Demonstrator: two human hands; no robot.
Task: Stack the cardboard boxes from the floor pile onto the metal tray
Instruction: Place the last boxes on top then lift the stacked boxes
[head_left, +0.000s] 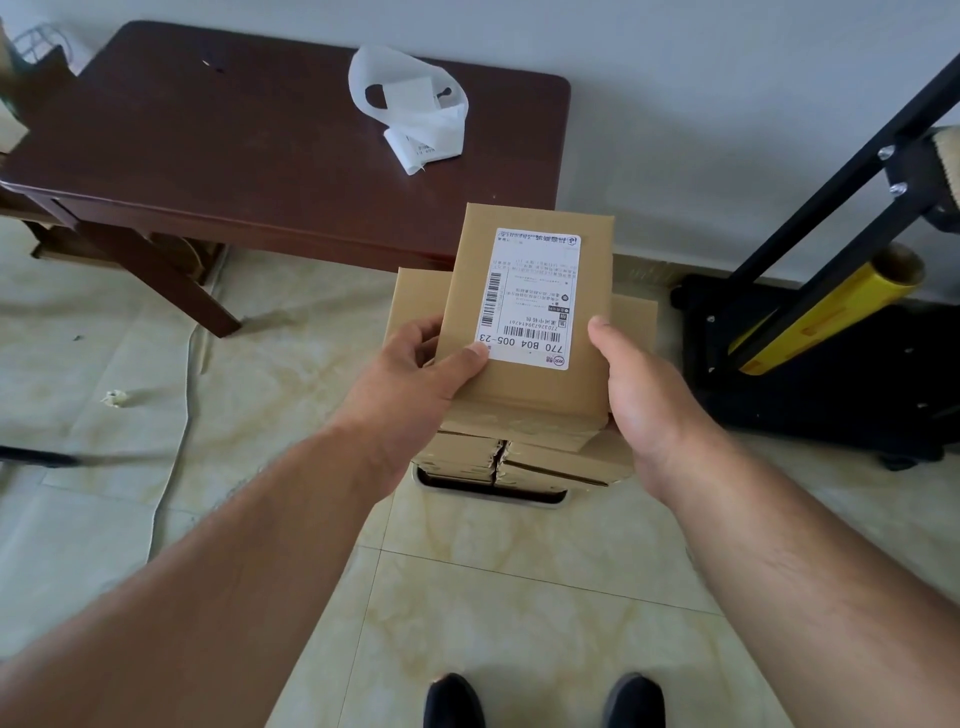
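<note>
Cardboard box (530, 322) with a white label is being held by both hands, left hand (415, 374) and right hand (639, 395) each closing a grip on a side, above the stack of boxes (519, 457) covering the metal tray (493, 491). Misaligned lower boxes are risking a topple if it lands off-centre. Dark wooden worktop (260, 156) and black trolley (831, 364) are crowding either side.

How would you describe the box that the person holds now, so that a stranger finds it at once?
Start at the dark wooden table by the wall; just in front of its right end a stack of cardboard boxes stands on the floor. The top box is gripped by the left hand and right hand. Only it shows a white shipping label.
</note>
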